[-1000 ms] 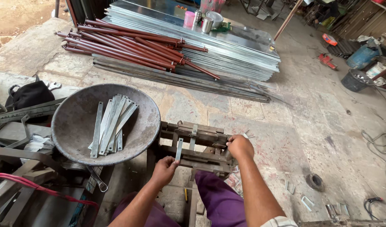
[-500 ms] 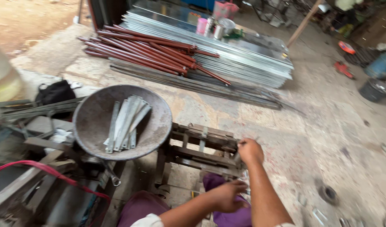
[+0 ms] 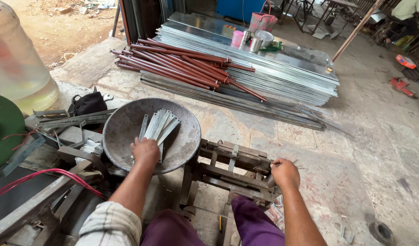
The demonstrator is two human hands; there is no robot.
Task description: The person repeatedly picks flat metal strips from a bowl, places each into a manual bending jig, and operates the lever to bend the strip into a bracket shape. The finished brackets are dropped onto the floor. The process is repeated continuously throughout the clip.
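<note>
The left hand (image 3: 144, 151) lies curled over the flat metal strips (image 3: 158, 127) in the round iron pan (image 3: 123, 123), fingers closing on them; sharp edges could cut, or the pile could slide. The right hand (image 3: 285, 174) is clamped on the metal jig's (image 3: 232, 166) end, where fingers could get pinched.

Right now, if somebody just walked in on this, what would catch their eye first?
Probably the big round metal pan at centre left, where the left hand rests on a bundle of flat metal strips. Beside it, the right hand grips the right end of a rusty metal jig. Behind them, on the floor, lie reddish-brown rods in front of a stack of shiny metal sheets.
</note>
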